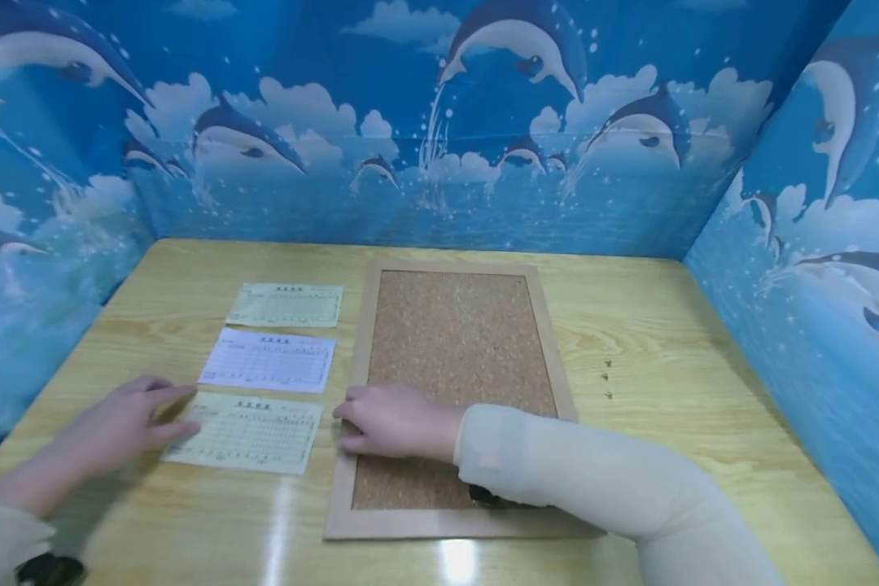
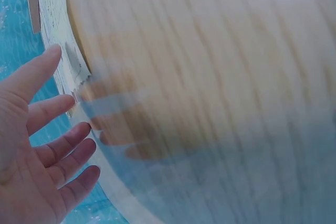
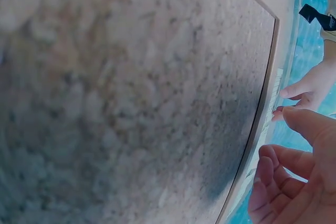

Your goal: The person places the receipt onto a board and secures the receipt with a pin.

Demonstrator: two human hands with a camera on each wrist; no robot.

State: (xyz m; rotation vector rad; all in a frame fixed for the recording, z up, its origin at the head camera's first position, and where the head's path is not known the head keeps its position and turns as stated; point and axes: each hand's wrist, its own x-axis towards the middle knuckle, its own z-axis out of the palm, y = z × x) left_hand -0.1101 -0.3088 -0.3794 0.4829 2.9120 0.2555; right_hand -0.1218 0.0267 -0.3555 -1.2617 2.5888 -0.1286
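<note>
Three printed paper slips lie in a column left of a cork board: a green slip at the far end, a pale violet slip in the middle and another green slip nearest. At the near slip's left edge is my left hand, its thumb and forefinger apart; whether they touch the paper is unclear. The left wrist view shows that hand with spread fingers. My right hand hovers above the board's left frame. Its fingers curl loosely around nothing in the right wrist view, thumb apart.
Three small dark metallic pieces, too small to identify, lie in a row right of the board. The wood-grain table is bordered at the back and sides by a blue dolphin-print curtain.
</note>
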